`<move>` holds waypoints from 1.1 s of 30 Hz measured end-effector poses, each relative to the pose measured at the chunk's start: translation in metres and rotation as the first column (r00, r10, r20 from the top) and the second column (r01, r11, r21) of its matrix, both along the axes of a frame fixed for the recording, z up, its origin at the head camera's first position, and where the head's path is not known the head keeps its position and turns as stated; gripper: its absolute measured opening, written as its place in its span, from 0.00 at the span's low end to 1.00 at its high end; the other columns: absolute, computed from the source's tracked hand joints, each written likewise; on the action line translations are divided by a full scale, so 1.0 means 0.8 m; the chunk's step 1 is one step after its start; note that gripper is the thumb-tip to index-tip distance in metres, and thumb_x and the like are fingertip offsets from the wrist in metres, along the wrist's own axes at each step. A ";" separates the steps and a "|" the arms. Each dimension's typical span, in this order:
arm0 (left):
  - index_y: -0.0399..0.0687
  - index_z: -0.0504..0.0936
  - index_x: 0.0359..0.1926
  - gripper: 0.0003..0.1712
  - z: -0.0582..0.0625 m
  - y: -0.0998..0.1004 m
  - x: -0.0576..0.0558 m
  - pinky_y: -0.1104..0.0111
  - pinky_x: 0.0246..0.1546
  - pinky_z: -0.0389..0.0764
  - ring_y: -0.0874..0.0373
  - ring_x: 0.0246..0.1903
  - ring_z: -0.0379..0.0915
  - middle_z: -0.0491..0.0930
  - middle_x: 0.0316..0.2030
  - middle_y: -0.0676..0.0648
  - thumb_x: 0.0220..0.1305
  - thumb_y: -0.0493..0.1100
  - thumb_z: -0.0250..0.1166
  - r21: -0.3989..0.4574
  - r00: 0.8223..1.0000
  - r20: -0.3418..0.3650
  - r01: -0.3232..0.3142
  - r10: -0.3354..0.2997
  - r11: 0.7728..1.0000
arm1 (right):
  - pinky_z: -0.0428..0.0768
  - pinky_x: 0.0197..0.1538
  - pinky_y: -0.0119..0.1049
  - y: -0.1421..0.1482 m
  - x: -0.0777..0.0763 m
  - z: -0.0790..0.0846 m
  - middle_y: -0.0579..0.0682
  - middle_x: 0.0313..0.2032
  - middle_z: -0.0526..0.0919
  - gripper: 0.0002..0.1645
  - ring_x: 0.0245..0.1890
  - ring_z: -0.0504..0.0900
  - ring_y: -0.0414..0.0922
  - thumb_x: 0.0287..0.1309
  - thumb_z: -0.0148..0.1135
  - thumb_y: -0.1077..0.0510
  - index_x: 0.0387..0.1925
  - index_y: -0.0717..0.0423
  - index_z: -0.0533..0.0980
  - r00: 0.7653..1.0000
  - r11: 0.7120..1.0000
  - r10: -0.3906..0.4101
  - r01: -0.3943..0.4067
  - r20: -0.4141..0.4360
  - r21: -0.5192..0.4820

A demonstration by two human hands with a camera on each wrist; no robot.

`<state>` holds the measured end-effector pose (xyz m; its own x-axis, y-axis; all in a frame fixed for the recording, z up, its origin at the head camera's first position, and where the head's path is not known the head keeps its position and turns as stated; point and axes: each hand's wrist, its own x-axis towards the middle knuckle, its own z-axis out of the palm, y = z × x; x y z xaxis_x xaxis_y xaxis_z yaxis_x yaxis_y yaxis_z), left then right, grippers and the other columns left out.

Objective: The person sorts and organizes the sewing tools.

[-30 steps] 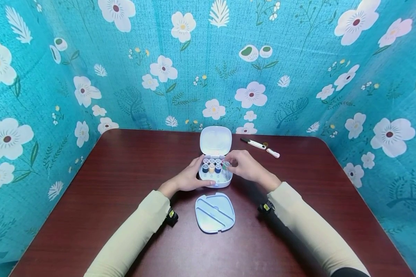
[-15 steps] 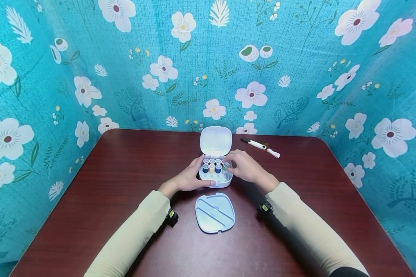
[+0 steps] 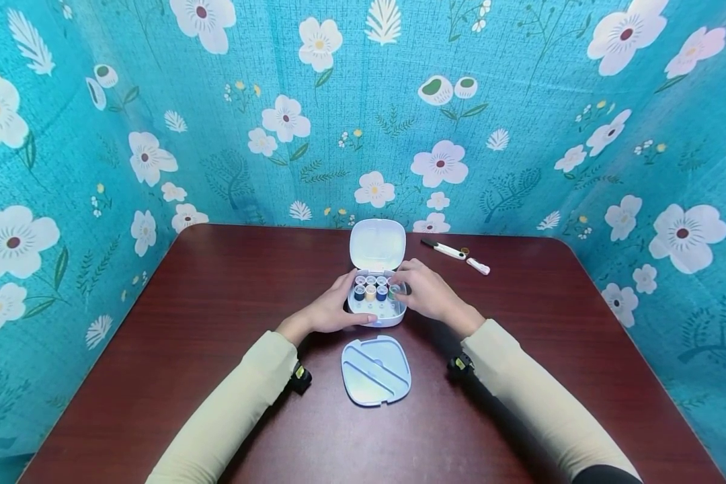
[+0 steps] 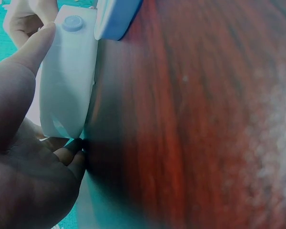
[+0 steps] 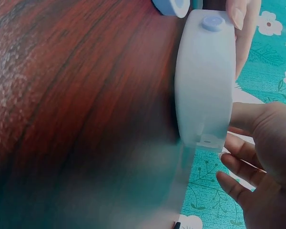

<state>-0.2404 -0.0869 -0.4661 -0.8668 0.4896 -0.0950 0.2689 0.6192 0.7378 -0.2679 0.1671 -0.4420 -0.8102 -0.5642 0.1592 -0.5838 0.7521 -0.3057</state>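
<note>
A white sewing box (image 3: 378, 322) stands on the table with its lid (image 3: 378, 245) raised at the back. Inside, thread spools (image 3: 371, 293) in dark, cream and blue sit in rows, and short pegs show in front of them. My left hand (image 3: 327, 313) grips the box's left side, its thumb over the front rim, as the left wrist view also shows. At the box's right end, my right hand (image 3: 431, 293) pinches a green thread spool (image 3: 394, 292) beside the blue one. Its fingertips are partly hidden behind the box wall (image 5: 205, 76) in the right wrist view.
A pale blue divided tray (image 3: 376, 372) lies flat in front of the box. Behind and to the right are a white tool with a dark tip (image 3: 444, 249) and a small white piece (image 3: 478, 266). A floral curtain (image 3: 248, 134) hangs along the table's far edge.
My right hand has shifted slightly left, and the green spool sits a little lower among the others. The left hand keeps its hold on the box.
</note>
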 end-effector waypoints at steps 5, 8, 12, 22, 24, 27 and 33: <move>0.45 0.38 0.82 0.68 0.001 0.000 0.001 0.53 0.73 0.59 0.45 0.74 0.54 0.46 0.79 0.37 0.60 0.63 0.74 0.010 1.000 -0.008 0.001 -0.001 1.000 | 0.81 0.49 0.42 -0.001 0.000 -0.003 0.51 0.48 0.84 0.14 0.47 0.74 0.46 0.57 0.76 0.57 0.46 0.53 0.88 1.000 1.000 -0.005 0.005 -0.016 0.013; 0.44 0.38 0.82 0.68 0.001 0.001 0.002 0.52 0.73 0.59 0.45 0.74 0.54 0.46 0.79 0.37 0.60 0.62 0.74 0.016 1.000 -0.011 0.000 0.000 1.000 | 0.80 0.50 0.43 -0.002 0.000 -0.004 0.52 0.48 0.84 0.14 0.47 0.75 0.46 0.56 0.76 0.58 0.46 0.53 0.88 1.000 1.000 -0.002 0.003 -0.025 0.015; 0.45 0.37 0.82 0.68 0.000 0.001 0.002 0.53 0.73 0.59 0.46 0.74 0.53 0.46 0.79 0.38 0.60 0.63 0.73 0.004 1.000 -0.008 0.000 0.000 1.000 | 0.80 0.50 0.43 -0.003 0.000 -0.004 0.52 0.48 0.85 0.15 0.47 0.75 0.47 0.56 0.76 0.58 0.46 0.53 0.88 1.000 1.000 -0.002 0.002 -0.027 0.024; 0.47 0.37 0.83 0.68 -0.002 0.001 0.000 0.54 0.73 0.58 0.47 0.74 0.53 0.46 0.79 0.39 0.60 0.64 0.73 -0.003 1.000 0.003 -0.006 0.006 1.000 | 0.79 0.48 0.42 -0.004 0.001 -0.003 0.51 0.45 0.87 0.18 0.44 0.76 0.46 0.55 0.77 0.58 0.49 0.54 0.87 1.000 1.000 -0.001 0.001 -0.025 0.015; 0.47 0.36 0.83 0.69 -0.003 0.001 0.000 0.54 0.73 0.58 0.47 0.74 0.53 0.46 0.79 0.39 0.59 0.64 0.73 -0.003 1.000 0.004 -0.005 0.005 1.000 | 0.79 0.48 0.42 -0.004 0.002 -0.003 0.51 0.44 0.87 0.17 0.44 0.76 0.46 0.55 0.77 0.58 0.48 0.54 0.87 1.000 1.000 -0.002 0.002 -0.026 0.015; 0.47 0.36 0.83 0.69 -0.002 0.001 0.000 0.54 0.73 0.58 0.47 0.74 0.53 0.46 0.79 0.39 0.59 0.64 0.74 0.003 1.000 0.004 -0.003 0.003 1.000 | 0.79 0.48 0.43 -0.004 0.002 -0.002 0.51 0.44 0.87 0.17 0.44 0.76 0.46 0.55 0.77 0.58 0.48 0.54 0.87 1.000 1.000 -0.001 0.001 -0.024 0.014; 0.47 0.36 0.83 0.69 -0.001 0.000 0.001 0.53 0.73 0.58 0.47 0.74 0.53 0.47 0.79 0.39 0.59 0.63 0.74 0.012 1.000 0.008 -0.005 0.005 1.000 | 0.80 0.49 0.43 -0.001 0.004 0.001 0.52 0.46 0.86 0.18 0.45 0.76 0.47 0.56 0.77 0.57 0.49 0.54 0.87 1.000 1.000 -0.003 0.003 -0.004 -0.002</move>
